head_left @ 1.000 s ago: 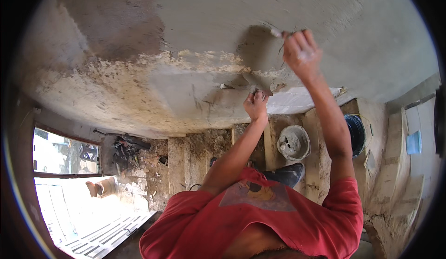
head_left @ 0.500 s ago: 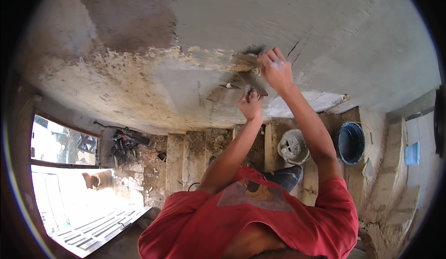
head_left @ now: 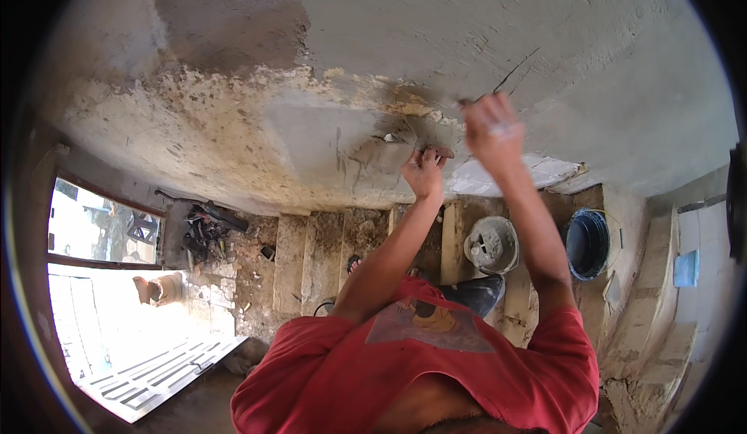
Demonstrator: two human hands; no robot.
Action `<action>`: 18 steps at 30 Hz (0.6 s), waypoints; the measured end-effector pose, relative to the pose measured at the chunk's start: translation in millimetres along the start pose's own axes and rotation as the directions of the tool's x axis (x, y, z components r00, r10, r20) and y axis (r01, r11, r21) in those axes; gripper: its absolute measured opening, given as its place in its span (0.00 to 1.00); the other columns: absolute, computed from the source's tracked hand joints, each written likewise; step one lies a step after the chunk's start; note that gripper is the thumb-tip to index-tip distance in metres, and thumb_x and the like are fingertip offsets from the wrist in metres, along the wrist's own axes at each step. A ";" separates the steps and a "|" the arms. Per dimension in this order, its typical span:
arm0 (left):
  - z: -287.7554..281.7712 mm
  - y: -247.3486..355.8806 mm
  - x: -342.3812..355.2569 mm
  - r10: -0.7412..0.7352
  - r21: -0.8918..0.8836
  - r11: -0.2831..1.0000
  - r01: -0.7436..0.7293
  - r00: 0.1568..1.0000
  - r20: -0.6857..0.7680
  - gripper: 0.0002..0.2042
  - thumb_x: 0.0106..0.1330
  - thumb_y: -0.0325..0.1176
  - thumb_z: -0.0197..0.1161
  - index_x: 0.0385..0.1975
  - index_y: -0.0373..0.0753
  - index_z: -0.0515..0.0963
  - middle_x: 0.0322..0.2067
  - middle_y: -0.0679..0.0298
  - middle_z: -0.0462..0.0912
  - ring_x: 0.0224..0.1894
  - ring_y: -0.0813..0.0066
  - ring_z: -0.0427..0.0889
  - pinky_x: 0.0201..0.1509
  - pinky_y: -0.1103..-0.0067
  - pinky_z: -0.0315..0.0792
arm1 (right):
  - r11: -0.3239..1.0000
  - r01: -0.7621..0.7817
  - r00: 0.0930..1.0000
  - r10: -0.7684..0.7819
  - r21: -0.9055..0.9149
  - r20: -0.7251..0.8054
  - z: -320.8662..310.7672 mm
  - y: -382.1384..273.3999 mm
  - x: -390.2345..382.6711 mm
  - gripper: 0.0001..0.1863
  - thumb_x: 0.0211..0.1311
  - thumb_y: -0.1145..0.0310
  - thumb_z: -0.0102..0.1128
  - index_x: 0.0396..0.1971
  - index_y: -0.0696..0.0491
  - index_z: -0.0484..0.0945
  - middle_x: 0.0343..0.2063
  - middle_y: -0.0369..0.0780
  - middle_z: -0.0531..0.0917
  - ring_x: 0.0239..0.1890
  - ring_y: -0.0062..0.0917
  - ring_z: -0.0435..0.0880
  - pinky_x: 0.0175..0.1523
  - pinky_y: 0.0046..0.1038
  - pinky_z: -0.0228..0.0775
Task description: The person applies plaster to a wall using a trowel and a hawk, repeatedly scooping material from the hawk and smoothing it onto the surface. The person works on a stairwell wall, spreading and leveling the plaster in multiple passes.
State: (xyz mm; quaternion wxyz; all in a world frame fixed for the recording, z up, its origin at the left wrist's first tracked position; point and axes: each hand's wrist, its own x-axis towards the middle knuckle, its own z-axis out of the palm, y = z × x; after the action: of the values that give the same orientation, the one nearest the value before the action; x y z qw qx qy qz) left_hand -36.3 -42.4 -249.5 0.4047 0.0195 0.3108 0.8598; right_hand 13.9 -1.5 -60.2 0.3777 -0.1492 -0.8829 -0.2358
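A wall with smooth grey plaster (head_left: 591,68) on its right side and a rough, stained, flaking area (head_left: 210,130) on its left faces me. My right hand (head_left: 495,134), smeared by motion and spotted white, is closed on what looks like a trowel (head_left: 465,102); only a small dark part shows beside the fingers. Lower and to the left, my left hand (head_left: 424,171) pinches a small flat brownish piece (head_left: 444,153) close to the wall. Beside it lies a damp grey patch (head_left: 379,154) with a small pale chip (head_left: 391,137).
Below stand a pale bucket (head_left: 491,245) with grey mix and tools in it, and a dark blue bucket (head_left: 586,244). Worn steps (head_left: 292,259) run underneath. Dark clutter (head_left: 208,228) lies at the left near a window (head_left: 109,220) and a white slatted panel (head_left: 159,376).
My right hand has swept rightward and slightly down along the wall with the trowel. The left hand has stayed nearly in place, still gripping the flat piece.
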 end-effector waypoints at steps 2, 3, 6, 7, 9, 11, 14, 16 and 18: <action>0.5 0.6 -0.3 0.016 -0.069 0.997 -0.016 1.000 -0.007 0.06 0.73 0.22 0.56 0.44 0.28 0.76 0.41 0.57 0.82 0.41 0.69 0.84 0.53 0.66 0.84 | 0.999 0.022 0.992 -0.028 0.048 0.124 28.7 -4.9 -23.5 0.09 0.48 0.78 0.66 0.31 0.50 0.82 0.28 0.35 0.79 0.36 0.31 0.80 0.31 0.33 0.77; 0.7 0.1 -0.3 -0.005 -0.079 0.997 0.002 0.999 -0.032 0.06 0.72 0.22 0.56 0.44 0.28 0.76 0.41 0.57 0.82 0.41 0.68 0.84 0.53 0.66 0.84 | 0.996 0.041 0.989 -0.052 0.076 0.141 38.2 -2.1 -30.8 0.10 0.47 0.78 0.66 0.31 0.50 0.82 0.29 0.36 0.80 0.37 0.31 0.81 0.31 0.33 0.78; 1.8 -2.3 1.6 -0.004 0.002 1.000 0.005 0.991 -0.132 0.06 0.72 0.23 0.57 0.44 0.27 0.76 0.40 0.58 0.82 0.41 0.68 0.84 0.50 0.66 0.86 | 0.999 -0.038 0.996 0.036 0.020 0.085 46.9 19.0 -26.6 0.09 0.48 0.79 0.67 0.31 0.51 0.83 0.27 0.37 0.79 0.37 0.34 0.82 0.35 0.34 0.78; 1.6 -2.6 2.6 0.005 0.006 1.000 -0.005 0.992 -0.127 0.06 0.72 0.23 0.57 0.44 0.27 0.76 0.40 0.58 0.82 0.41 0.68 0.84 0.49 0.65 0.86 | 0.997 -0.069 0.995 0.067 0.019 0.080 41.8 24.4 -22.4 0.09 0.49 0.78 0.67 0.32 0.51 0.83 0.27 0.37 0.80 0.37 0.34 0.82 0.35 0.34 0.78; 1.5 -3.2 3.4 0.005 0.008 1.000 -0.004 0.993 -0.114 0.07 0.72 0.23 0.58 0.44 0.27 0.75 0.40 0.58 0.82 0.42 0.68 0.84 0.48 0.65 0.86 | 0.988 -0.151 0.987 0.151 0.012 0.050 22.3 34.0 -12.7 0.08 0.52 0.78 0.68 0.33 0.52 0.83 0.28 0.37 0.81 0.36 0.34 0.82 0.36 0.35 0.77; 1.4 -3.0 2.4 0.018 -0.018 1.000 -0.020 0.995 -0.099 0.06 0.73 0.23 0.57 0.43 0.28 0.75 0.41 0.57 0.82 0.42 0.68 0.85 0.49 0.65 0.86 | 0.983 -0.183 0.983 0.183 0.000 -0.015 3.2 33.1 -6.6 0.07 0.53 0.77 0.69 0.33 0.52 0.84 0.28 0.38 0.81 0.35 0.35 0.82 0.35 0.35 0.77; 3.0 -1.8 -0.4 0.023 -0.072 0.997 -0.027 0.998 -0.066 0.03 0.73 0.22 0.56 0.40 0.30 0.75 0.37 0.60 0.82 0.39 0.70 0.85 0.51 0.65 0.84 | 0.978 -0.207 0.978 0.208 0.031 -0.020 -10.6 20.2 -6.1 0.07 0.54 0.76 0.69 0.34 0.52 0.84 0.28 0.37 0.81 0.35 0.35 0.82 0.35 0.36 0.76; 5.5 -0.1 -1.0 0.023 -0.087 0.996 -0.026 0.999 -0.039 0.03 0.73 0.21 0.55 0.39 0.32 0.76 0.36 0.60 0.83 0.38 0.70 0.85 0.50 0.66 0.84 | 0.978 -0.206 0.979 0.206 0.042 0.017 -8.3 10.1 -9.5 0.07 0.54 0.76 0.69 0.34 0.51 0.84 0.29 0.37 0.81 0.35 0.35 0.82 0.34 0.36 0.76; 7.3 3.3 -1.2 0.019 -0.061 0.998 -0.020 0.999 -0.026 0.04 0.73 0.20 0.54 0.39 0.32 0.77 0.36 0.60 0.84 0.38 0.70 0.85 0.47 0.69 0.84 | 0.980 -0.192 0.979 0.189 0.042 0.071 0.3 -0.2 -13.8 0.07 0.54 0.76 0.68 0.34 0.51 0.84 0.29 0.37 0.81 0.35 0.35 0.82 0.34 0.36 0.76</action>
State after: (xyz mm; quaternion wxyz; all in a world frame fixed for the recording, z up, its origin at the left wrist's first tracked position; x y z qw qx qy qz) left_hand -35.6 -41.1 -241.6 0.3927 -0.0007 0.2892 0.8730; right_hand 22.9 -2.7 -70.7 0.3724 -0.2316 -0.8821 -0.1719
